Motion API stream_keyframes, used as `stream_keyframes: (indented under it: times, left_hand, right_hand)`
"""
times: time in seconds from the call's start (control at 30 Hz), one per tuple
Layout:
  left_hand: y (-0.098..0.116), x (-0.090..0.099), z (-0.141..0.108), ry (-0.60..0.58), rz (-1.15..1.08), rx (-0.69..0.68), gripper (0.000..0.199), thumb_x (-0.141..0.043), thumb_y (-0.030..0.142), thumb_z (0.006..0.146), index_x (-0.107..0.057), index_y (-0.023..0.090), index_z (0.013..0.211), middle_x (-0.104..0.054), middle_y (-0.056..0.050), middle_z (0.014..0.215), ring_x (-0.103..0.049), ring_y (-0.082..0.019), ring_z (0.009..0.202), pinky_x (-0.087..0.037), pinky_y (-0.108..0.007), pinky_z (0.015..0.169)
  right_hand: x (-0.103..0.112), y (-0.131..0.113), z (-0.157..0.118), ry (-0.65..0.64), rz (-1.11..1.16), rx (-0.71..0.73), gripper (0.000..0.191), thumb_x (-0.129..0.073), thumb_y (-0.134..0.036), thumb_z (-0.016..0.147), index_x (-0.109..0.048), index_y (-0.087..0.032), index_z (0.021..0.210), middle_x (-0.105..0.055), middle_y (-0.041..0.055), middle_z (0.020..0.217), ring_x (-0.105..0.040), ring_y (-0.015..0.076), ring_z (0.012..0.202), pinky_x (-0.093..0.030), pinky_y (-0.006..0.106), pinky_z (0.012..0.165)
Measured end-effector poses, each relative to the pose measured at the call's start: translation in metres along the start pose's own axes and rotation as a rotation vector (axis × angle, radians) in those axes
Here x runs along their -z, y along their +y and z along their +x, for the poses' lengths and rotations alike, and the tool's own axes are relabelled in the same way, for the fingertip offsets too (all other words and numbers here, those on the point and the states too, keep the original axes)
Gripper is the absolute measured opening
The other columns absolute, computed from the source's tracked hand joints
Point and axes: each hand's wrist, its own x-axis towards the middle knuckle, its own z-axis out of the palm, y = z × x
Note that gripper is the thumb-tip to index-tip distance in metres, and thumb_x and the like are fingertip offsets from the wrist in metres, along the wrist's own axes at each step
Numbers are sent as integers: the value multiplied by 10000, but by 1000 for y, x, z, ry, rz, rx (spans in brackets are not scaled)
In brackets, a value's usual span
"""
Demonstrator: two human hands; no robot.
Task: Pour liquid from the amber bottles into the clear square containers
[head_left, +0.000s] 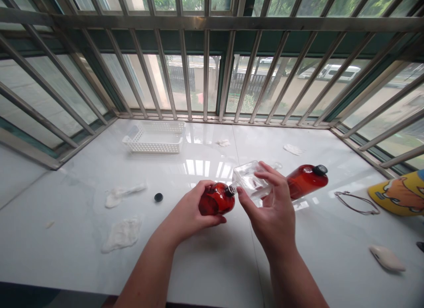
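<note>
- A pale rounded object (387, 258) is lying right of the open red bottle (216, 201), on the near side.
- A flattened tissue (122, 234) is lying left of the open red bottle, also nearer.
- The left hand (195, 211) is grasping the open red bottle around its body, tilting its mouth rightward.
- The right hand (276, 211) is grasping a clear square bottle (247, 174), holding its neck at the open red bottle's mouth.
- A black cap (158, 197) is resting left of the open red bottle.
- A black-capped red bottle (306, 182) is sitting to its right.
- A white perforated basket (155, 147) is sitting beyond it, leftward, on the worktop (212, 264).
</note>
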Motion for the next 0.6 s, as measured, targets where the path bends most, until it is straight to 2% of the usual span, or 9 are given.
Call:
stream_keyframes:
  times: [0.23, 0.6]
  left_hand:
    - [0, 0, 0, -5, 4, 4, 769, -1018, 337, 747, -607, 378, 1395, -731, 5, 1415, -728, -301, 1261, -588, -412, 1072]
    - [0, 0, 0, -7, -3, 5, 771, -1020, 342, 745, -611, 366, 1397, -732, -20, 1417, -727, -316, 1265, -596, -433, 1073]
  right_hand:
    - [3, 0, 2, -17, -31, 34, 425, -888, -370, 910, -678, -272, 1266, -629, 174, 1569, -656, 386, 1416, -615, 652, 1116]
    - [4, -4, 2, -21, -43, 38, 433, -893, -372, 906, -678, -285, 1271, -629, 150, 1578, -639, 376, 1443, -613, 626, 1124]
